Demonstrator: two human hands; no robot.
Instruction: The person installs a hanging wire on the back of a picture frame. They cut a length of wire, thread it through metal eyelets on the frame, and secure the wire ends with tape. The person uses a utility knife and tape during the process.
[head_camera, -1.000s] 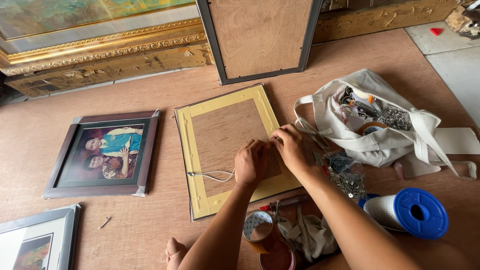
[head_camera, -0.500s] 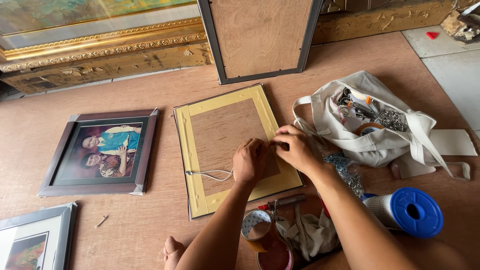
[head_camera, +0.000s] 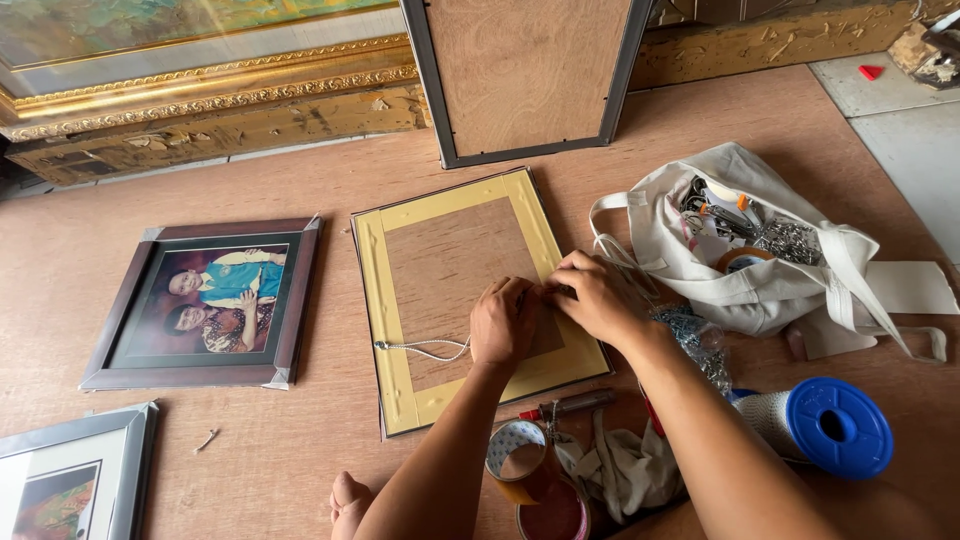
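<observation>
Item: picture frame (head_camera: 455, 290), face down on the brown floor (head_camera: 300, 440), backing board edged all round with yellow tape. White hanging cord (head_camera: 425, 347) is fixed at the frame's left side; its loose end runs to the hands. Left hand (head_camera: 508, 322) and right hand (head_camera: 592, 296) meet at the frame's right edge, fingers curled and pinching; what they pinch cannot be told. Judged: taping done, right-hand cord fixing unfinished. Nearby: framed photograph (head_camera: 208, 303), canvas bag (head_camera: 745, 250) of hardware, blue-capped cord spool (head_camera: 825, 425), tape rolls (head_camera: 518, 460).
</observation>
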